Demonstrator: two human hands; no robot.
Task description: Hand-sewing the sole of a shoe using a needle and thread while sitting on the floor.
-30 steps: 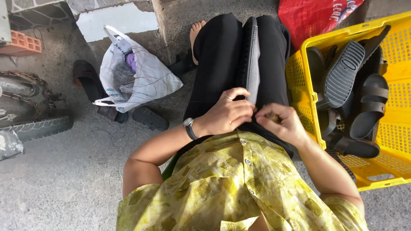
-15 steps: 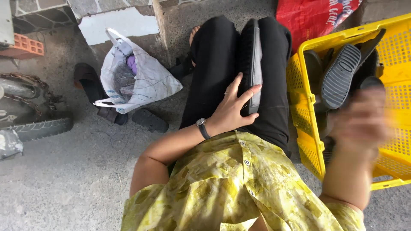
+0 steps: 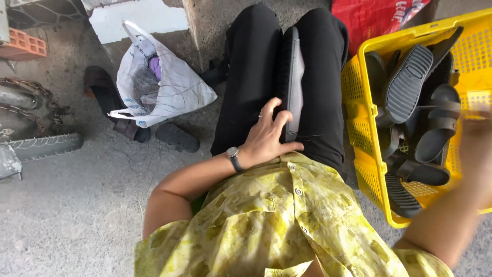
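Observation:
I sit on the ground in black trousers and a yellow patterned shirt. A long dark sandal (image 3: 293, 66) with a grey sole lies lengthwise between my thighs. My left hand (image 3: 266, 136), with a watch (image 3: 233, 154) on its wrist, rests on the near end of the sandal and its fingers curl over the edge. My right hand (image 3: 476, 149) is a blur at the right edge, over the yellow plastic basket (image 3: 366, 110). Whether it holds anything is not clear. Several black sandals (image 3: 407, 84) are piled in the basket.
A white plastic bag (image 3: 164, 87) stands on the concrete to my left, with dark sandals (image 3: 177, 137) beside it. A tyre (image 3: 46, 146), a rusty chain (image 3: 31, 95) and an orange brick (image 3: 23, 46) are at far left. A red bag (image 3: 379, 15) lies behind the basket.
My right hand has left the sandal on my lap and swung right over the yellow basket. My left hand has stayed on the sandal.

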